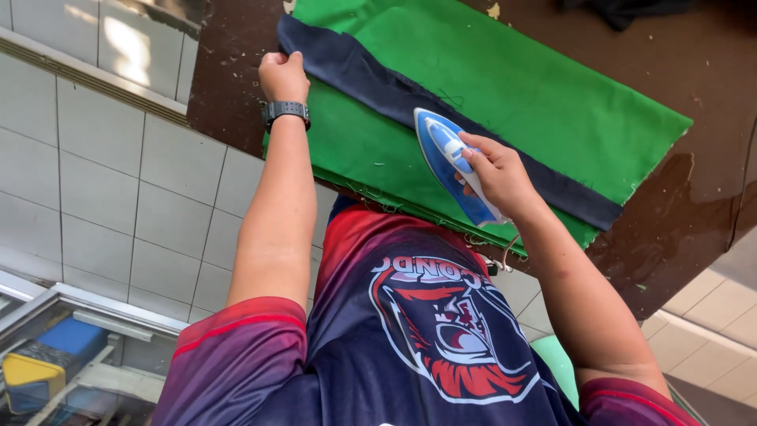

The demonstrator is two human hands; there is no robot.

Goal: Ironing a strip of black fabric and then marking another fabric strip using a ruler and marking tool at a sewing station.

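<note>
A dark brown table (pixel 694 71) carries a green cloth (pixel 505 87) reaching its near edge, bare wood beyond. A navy strip (pixel 378 87) crosses the cloth diagonally. The right hand (pixel 497 173) grips a blue-white iron (pixel 449 162) on the strip; the left hand (pixel 282 75) pinches the strip's end.

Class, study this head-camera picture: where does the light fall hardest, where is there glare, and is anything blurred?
Head view: hard daylight brightens the green cloth; a glare patch sits on the wall tiles at upper left; the dark table shines wetly at right; left hand, right hand and blue iron look sharp.
</note>
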